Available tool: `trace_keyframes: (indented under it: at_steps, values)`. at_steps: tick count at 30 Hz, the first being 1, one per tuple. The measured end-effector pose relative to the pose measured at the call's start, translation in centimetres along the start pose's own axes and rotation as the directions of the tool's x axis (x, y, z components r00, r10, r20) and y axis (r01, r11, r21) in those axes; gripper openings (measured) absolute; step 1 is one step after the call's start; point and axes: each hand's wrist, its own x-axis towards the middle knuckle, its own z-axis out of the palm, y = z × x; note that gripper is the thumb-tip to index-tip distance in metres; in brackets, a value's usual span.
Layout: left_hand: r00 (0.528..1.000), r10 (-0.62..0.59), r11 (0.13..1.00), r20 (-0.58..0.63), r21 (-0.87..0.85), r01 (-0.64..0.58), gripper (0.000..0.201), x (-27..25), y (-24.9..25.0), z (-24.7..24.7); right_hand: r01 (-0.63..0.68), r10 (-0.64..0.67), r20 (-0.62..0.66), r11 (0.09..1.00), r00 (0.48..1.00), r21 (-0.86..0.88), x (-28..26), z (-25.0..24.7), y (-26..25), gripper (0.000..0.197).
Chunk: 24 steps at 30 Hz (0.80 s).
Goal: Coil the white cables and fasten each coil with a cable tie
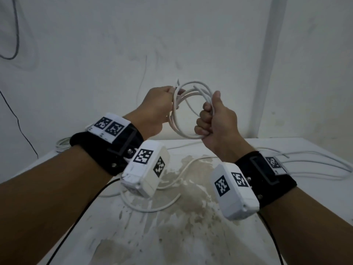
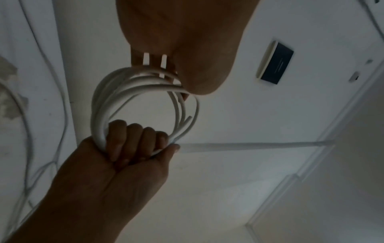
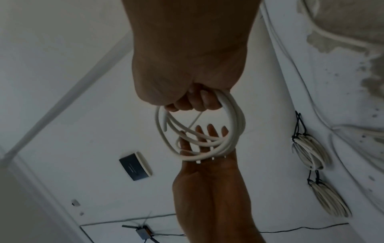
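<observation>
Above the table (image 1: 191,236), both hands keep the white coil (image 1: 188,108) up w/ room to tie: right hand (image 1: 215,125) fisted tight round the loops so they can't spring apart; left hand (image 1: 154,109) pinches opp side + thin cable tie (image 1: 177,84), probably ready to wrap it

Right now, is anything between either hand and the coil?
No. The right hand grips one side of the coil in a fist; the left hand holds the opposite side with white cable ties. Nothing visible intervenes.
</observation>
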Motion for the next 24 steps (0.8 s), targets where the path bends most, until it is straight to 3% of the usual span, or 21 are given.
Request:
trace_keyframes:
  at_steps: [3,9,13,16,21,24]
  values:
    - [0.998,0.011,0.999,0.054,-0.051,-0.008,0.032,-0.2,0.3,-0.8,-0.008,0.008,-0.035,1.0,0.999,-0.013,0.3,0.1,0.6,0.05]
    - [0.961,0.258,0.933,0.096,0.233,-0.274,0.03,0.8,-1.2,-1.7,-0.027,0.027,0.001,1.0,1.0,-0.004,0.2,1.0,1.3,0.051]
    - [0.952,0.24,0.936,0.189,0.215,-0.278,0.031,1.0,-0.6,-2.9,-0.065,0.068,0.09,0.997,0.994,-0.033,0.3,0.8,1.5,0.052]
    - [0.956,0.227,0.933,0.186,0.239,-0.268,0.034,1.1,0.0,-3.1,-0.07,0.078,0.125,0.995,0.989,-0.07,0.2,1.0,1.5,0.052]
    - [0.954,0.194,0.951,0.229,0.196,-0.24,0.034,1.0,0.7,-3.7,-0.057,0.072,0.121,0.991,0.99,-0.122,0.0,1.7,1.8,0.051]
    - [0.937,0.239,0.887,0.254,0.335,-0.318,0.039,0.9,0.4,-3.4,-0.029,0.046,0.098,0.985,0.994,-0.167,-0.2,2.2,2.2,0.051]
